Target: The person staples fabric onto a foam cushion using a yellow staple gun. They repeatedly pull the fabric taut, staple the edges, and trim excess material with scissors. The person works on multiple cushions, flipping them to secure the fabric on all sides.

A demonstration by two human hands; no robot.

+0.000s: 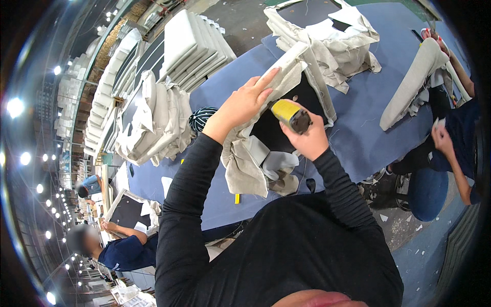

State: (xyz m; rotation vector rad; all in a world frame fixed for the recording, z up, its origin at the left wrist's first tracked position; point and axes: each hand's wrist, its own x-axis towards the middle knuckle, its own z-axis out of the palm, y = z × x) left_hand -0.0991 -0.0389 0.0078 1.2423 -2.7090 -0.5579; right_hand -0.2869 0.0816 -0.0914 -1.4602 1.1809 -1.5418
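A cushion panel (266, 125) with beige fabric round its rim and a black underside lies on the blue table in front of me. My left hand (240, 107) rests on its fabric-covered left edge, fingers stretched out along it. Over the black underside, my right hand (311, 137) grips a yellow and black staple gun (290, 113). The tool's working end is hard to make out. Loose beige fabric (245, 171) bunches at the panel's near end, beside a grey fabric piece (280, 161).
Beige covers (332, 56) are heaped at the table's far side. A stack of covered panels (153, 120) stands left, near a striped black ball (201, 119). At right, a co-worker's hand (442, 138) is near another cushion (414, 84); a blue stool (428, 194) stands below.
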